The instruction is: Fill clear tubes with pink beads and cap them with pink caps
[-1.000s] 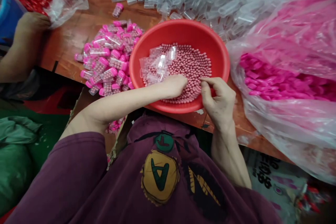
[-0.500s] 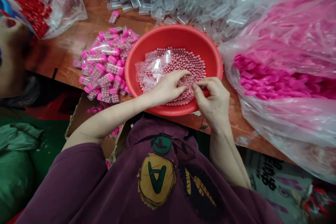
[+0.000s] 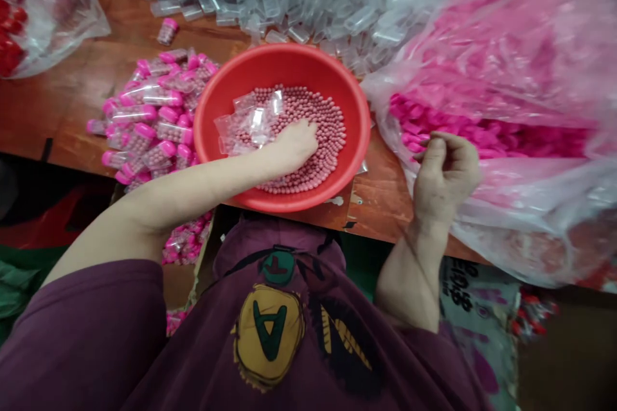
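My left hand is down in a red plastic bowl, its fingers curled among small pink beads. Whatever those fingers hold is hidden. Clear plastic tubes lie on the beads just left of that hand. To the right of the bowl, my right hand is raised at the opening of a clear bag, its fingers bent into a pinch. Bright pink caps fill the bag beside it. I cannot make out anything between the right fingertips.
Left of the bowl sits a heap of bead-filled tubes with pink caps; one capped tube lies apart behind it. Loose clear tubes cover the table's back. A bag of red pieces stands far left. More capped tubes lie below the table edge.
My right hand has moved from the bowl to the bag of pink caps. My left hand has turned fingers-down into the beads. The view has shifted right; the other person's hand is out of view.
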### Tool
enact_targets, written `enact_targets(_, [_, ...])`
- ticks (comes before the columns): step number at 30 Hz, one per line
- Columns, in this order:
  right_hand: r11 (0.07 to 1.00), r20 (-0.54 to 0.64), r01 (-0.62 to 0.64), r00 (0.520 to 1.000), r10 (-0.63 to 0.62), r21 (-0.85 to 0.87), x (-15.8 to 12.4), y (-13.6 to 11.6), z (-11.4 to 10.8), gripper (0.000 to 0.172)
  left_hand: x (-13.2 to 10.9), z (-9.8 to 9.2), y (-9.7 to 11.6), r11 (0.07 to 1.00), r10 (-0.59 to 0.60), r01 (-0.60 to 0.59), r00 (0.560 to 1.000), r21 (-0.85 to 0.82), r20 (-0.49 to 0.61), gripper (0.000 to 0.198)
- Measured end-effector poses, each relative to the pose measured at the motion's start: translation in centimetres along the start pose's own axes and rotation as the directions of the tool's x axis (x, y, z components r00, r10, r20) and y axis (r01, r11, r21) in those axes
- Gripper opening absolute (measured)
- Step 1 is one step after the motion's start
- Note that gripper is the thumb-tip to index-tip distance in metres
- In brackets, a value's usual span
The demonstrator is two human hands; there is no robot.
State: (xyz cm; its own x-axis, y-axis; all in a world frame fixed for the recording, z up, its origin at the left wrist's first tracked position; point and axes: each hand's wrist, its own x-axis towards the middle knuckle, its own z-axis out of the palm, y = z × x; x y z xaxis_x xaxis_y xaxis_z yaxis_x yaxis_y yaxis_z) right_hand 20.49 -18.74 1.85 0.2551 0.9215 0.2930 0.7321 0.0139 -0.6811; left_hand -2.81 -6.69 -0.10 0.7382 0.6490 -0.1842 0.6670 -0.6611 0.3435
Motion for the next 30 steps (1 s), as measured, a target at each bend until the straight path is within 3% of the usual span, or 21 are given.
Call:
enact_targets(4, [0.993,-0.103,-0.045,0.994,0.033,-0.112,-0.7,3.3,-0.3,0.024,1.2,1.5,1.4,0.994,-0.022,0.027,0.999,-0.108,0.042,0.035])
enact_targets(8, [0.967,-0.26,-0.157,0.96,0.102,-0.201,-1.1,7.9,0.5,0.022,1.7,0.7,1.0,0.942,0.014,0.022,0.995,-0.335,0.102,0.011])
enact_targets(12, [0.933,-0.326,-0.229,0.936,0.133,-0.277,0.2,11.5,1.3,0.017,0.1,-1.9,0.3,0.831,-0.03,-0.023,0.996,-0.556,-0.086,0.021])
enact_targets(14, [0.906,-0.301,-0.248,0.943,0.144,-0.343,1.5,12.5,1.5,0.017,-1.5,-3.1,0.5,0.669,-0.084,-0.021,0.991,-0.743,-0.103,0.024])
enact_targets(17, [0.863,-0.258,-0.275,0.95,0.175,-0.424,4.0,13.6,1.8,0.017,-3.9,-3.8,1.3,0.305,-0.15,0.014,0.988,-0.952,-0.034,0.021])
enact_targets(19, [0.861,-0.222,-0.269,0.957,0.188,-0.433,5.4,14.4,2.1,0.012,-5.0,-3.7,1.9,0.088,-0.2,0.03,0.98,-0.996,0.011,0.019])
enact_targets(22, [0.897,-0.232,-0.227,0.962,0.146,-0.379,6.6,15.2,2.8,0.035,-6.0,-3.2,2.4,-0.192,-0.23,0.098,0.963,-0.977,0.141,0.012])
enact_targets(24, [0.934,-0.3,-0.176,0.951,0.08,-0.31,6.6,15.5,3.0,0.039,-6.4,-3.0,2.3,-0.304,-0.234,0.139,0.948,-0.943,0.216,0.011])
enact_targets(26, [0.954,-0.348,-0.147,0.936,0.049,-0.262,6.1,15.2,2.7,0.033,-6.8,-2.8,2.0,-0.369,-0.227,0.155,0.941,-0.916,0.25,0.014])
enact_targets(28, [0.97,-0.372,-0.107,0.928,0.019,-0.217,5.5,13.9,2.0,0.026,-7.3,-2.7,1.9,-0.409,-0.219,0.146,0.943,-0.901,0.252,0.018])
enact_targets(30, [0.993,-0.377,-0.048,0.926,0.003,-0.109,4.7,11.3,1.3,0.032,-7.6,-2.6,2.0,-0.437,-0.226,0.122,0.944,-0.891,0.24,0.026])
